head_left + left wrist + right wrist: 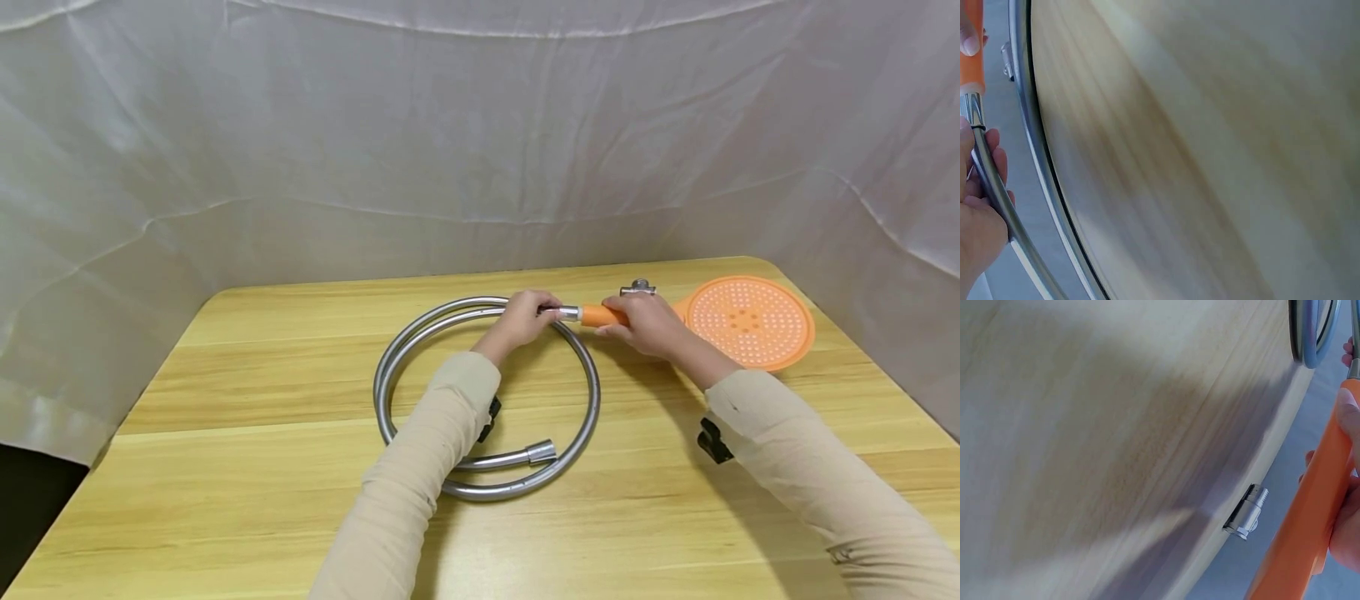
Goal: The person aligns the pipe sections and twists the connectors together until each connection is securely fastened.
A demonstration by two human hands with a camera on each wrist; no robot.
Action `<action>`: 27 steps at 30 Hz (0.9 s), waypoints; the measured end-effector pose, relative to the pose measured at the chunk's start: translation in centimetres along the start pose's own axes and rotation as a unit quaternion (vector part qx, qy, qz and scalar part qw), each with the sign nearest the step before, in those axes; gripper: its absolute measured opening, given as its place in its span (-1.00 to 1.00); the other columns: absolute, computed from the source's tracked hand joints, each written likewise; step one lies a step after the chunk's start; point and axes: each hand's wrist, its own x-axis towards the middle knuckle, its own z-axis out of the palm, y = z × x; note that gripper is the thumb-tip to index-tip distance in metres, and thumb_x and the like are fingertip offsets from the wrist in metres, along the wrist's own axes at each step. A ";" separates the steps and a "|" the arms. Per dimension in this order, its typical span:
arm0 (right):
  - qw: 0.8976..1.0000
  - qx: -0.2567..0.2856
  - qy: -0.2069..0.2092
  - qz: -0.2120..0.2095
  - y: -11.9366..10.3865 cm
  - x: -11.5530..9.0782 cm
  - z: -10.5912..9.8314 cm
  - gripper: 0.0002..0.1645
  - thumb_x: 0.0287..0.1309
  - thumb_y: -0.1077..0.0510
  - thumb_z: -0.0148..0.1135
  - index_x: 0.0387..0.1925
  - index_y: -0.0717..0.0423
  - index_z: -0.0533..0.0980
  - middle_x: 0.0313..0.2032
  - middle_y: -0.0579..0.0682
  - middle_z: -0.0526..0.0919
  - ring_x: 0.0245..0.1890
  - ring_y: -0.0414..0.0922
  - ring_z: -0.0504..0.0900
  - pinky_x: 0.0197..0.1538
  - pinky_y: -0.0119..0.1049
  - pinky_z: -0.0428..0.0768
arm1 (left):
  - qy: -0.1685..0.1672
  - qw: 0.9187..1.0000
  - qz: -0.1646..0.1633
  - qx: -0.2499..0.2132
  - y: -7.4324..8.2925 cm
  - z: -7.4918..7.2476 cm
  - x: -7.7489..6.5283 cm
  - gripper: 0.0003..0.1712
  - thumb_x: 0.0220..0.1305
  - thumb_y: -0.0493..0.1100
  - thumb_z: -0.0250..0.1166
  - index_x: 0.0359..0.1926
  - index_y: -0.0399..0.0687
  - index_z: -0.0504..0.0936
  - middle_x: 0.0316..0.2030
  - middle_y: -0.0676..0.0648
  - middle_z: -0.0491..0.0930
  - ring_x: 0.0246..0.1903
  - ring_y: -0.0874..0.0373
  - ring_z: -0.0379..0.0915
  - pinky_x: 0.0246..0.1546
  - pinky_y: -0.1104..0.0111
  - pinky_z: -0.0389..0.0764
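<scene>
My right hand [651, 323] grips the handle of an orange shower head [750, 323], whose round spray face points up at the right. In the right wrist view its orange handle [1310, 512] runs through the curled fingers. The left hand [525, 317] holds the end of a silver shower hose [592, 387], thumb and fingers round it just below the chrome nut [974, 109]. That nut sits against the handle's end, in line with it. The hose lies coiled under the left forearm, its other end, a chrome connector [541, 452], resting inside the loop.
A small chrome fitting [637, 287] lies near the table's back edge, behind the right hand; the right wrist view shows it as a threaded metal piece [1247, 511]. Pale cloth [480, 150] hangs around the back and sides of the wooden table [262, 467].
</scene>
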 end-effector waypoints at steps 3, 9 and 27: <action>1.000 0.003 0.003 -0.001 0.0 0.0 0.0 -0.63 0.03 0.04 0.33 -0.24 0.24 0.54 -0.58 0.00 0.46 -0.53 -0.10 0.34 -0.44 -0.29 0.27 | 0.006 1.000 -0.007 -0.015 0.1 0.0 -0.1 -0.74 0.23 -0.19 0.23 -0.10 -0.22 0.61 -0.20 -0.15 0.66 -0.20 0.08 0.54 -0.14 0.43 0.52; 1.000 -0.001 0.009 -0.006 0.2 0.0 0.1 -0.64 0.02 0.05 0.34 -0.24 0.24 0.54 -0.57 0.01 0.48 -0.52 -0.09 0.36 -0.42 -0.27 0.30 | -0.002 0.999 -0.014 -0.034 0.1 0.1 -0.2 -0.68 0.21 -0.18 0.24 -0.03 -0.21 0.57 -0.16 -0.17 0.64 -0.21 0.09 0.53 -0.23 0.49 0.50; 0.999 -0.018 0.032 0.000 -0.2 -0.3 -0.1 -0.57 -0.02 0.08 0.38 -0.19 0.30 0.52 -0.48 0.10 0.57 -0.48 -0.03 0.42 -0.38 -0.19 0.35 | -0.011 1.000 -0.013 -0.012 0.2 0.0 0.1 -0.70 0.30 -0.15 0.15 -0.07 -0.24 0.63 -0.13 -0.15 0.65 -0.11 0.08 0.54 -0.06 0.42 0.53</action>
